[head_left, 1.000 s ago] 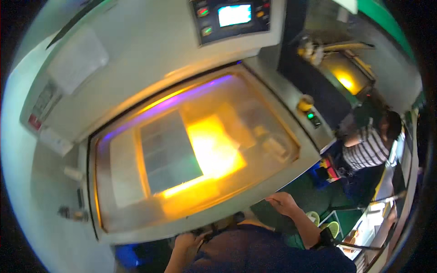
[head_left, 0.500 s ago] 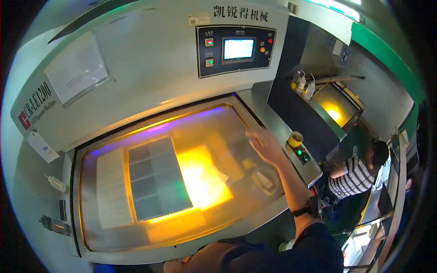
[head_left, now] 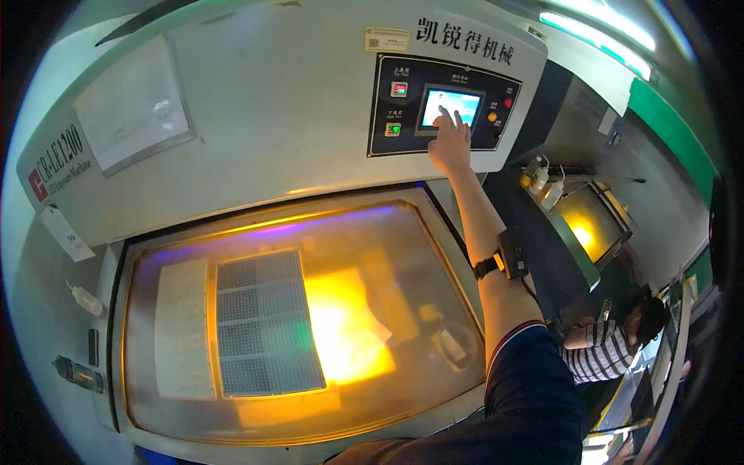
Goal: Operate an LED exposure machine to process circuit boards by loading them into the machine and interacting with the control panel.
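My right hand [head_left: 449, 139] is raised to the lit touchscreen [head_left: 451, 108] on a dark control panel [head_left: 384, 105], a finger at or just over the screen, the others partly bent and apart, holding nothing. A black strapped device [head_left: 511, 252] is on that forearm. Below, under the glossy cover of the machine bed [head_left: 418, 411], lie a dark dotted grid panel [head_left: 263, 325] and a pale sheet [head_left: 182, 333], beside a bright yellow glow. My left hand is out of view.
A co-worker in a striped shirt [head_left: 597, 353] is low at the right. Squeeze bottles [head_left: 553, 194] stand by a smaller lit station at the back right. Another bottle [head_left: 87, 301] and a cylindrical fitting [head_left: 77, 376] are at the machine's left side.
My right hand has risen from below the bed's front edge, across the bed, up to the touchscreen. My left hand, earlier at the lower edge, has gone out of view.
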Tool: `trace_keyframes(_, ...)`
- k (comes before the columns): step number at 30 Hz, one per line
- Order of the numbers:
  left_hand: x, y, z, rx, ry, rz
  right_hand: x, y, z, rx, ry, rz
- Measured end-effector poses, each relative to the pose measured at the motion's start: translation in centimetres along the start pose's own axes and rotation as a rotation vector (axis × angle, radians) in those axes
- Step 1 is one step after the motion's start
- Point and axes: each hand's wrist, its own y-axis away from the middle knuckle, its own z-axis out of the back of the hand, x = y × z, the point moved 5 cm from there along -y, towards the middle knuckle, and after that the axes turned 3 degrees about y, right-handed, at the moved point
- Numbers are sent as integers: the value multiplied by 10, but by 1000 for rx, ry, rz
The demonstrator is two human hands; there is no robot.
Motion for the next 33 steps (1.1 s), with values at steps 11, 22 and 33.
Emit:
trace_keyframes(11,36,81,-62,-477,426,-22,47,111,-82,194,-553,78)
trace_keyframes(22,203,-6,-122,-1007,482,375,170,563,-41,831,-198,495)
trace_keyframes(33,243,-128,-77,-735,318,247,172,574,-35,1133,-72,267)
